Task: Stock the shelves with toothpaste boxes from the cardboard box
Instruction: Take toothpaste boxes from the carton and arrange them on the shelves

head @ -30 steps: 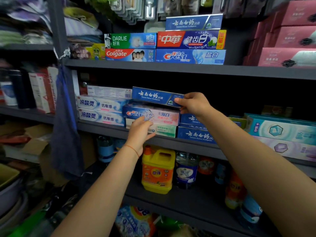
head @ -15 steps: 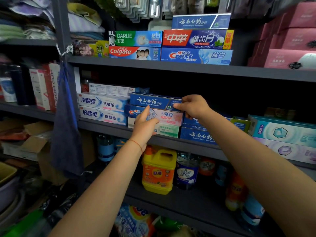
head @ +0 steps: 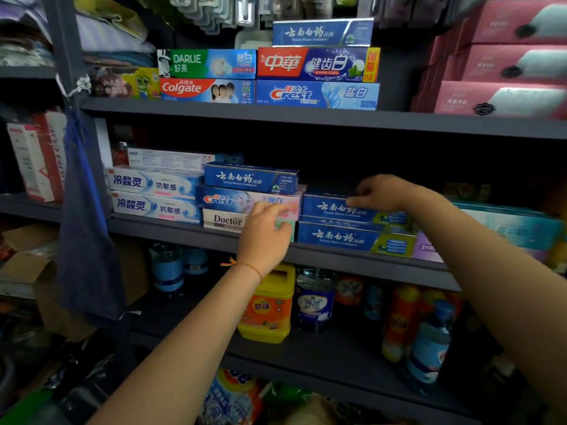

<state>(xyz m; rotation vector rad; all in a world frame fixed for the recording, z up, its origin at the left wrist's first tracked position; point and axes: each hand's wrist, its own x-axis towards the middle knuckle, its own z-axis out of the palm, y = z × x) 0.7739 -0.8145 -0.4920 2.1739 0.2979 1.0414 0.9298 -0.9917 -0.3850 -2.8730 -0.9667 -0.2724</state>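
Note:
On the middle shelf (head: pixel 184 230) a blue toothpaste box (head: pixel 250 177) lies free on top of a Crest box (head: pixel 233 199), which sits on a white Doctor box (head: pixel 224 220). My left hand (head: pixel 264 234) touches the right ends of the Crest and Doctor boxes, fingers fairly straight. To the right stand two stacked blue boxes, an upper one (head: pixel 337 207) and a lower one (head: pixel 337 237). My right hand (head: pixel 380 193) rests on the upper box, its fingers curled over the box's top front edge.
Two white-blue boxes (head: pixel 153 194) fill the shelf's left end and teal boxes (head: pixel 515 225) its right. The top shelf carries Darlie, Colgate and Crest boxes (head: pixel 316 95). A yellow detergent jug (head: pixel 267 305) and bottles stand below. A blue cloth (head: pixel 86 240) hangs on the post, cardboard (head: pixel 27 265) behind it.
My right hand has let go of the blue box on top of the Crest box and moved right onto the blue stack. My left hand slid right along the Crest box.

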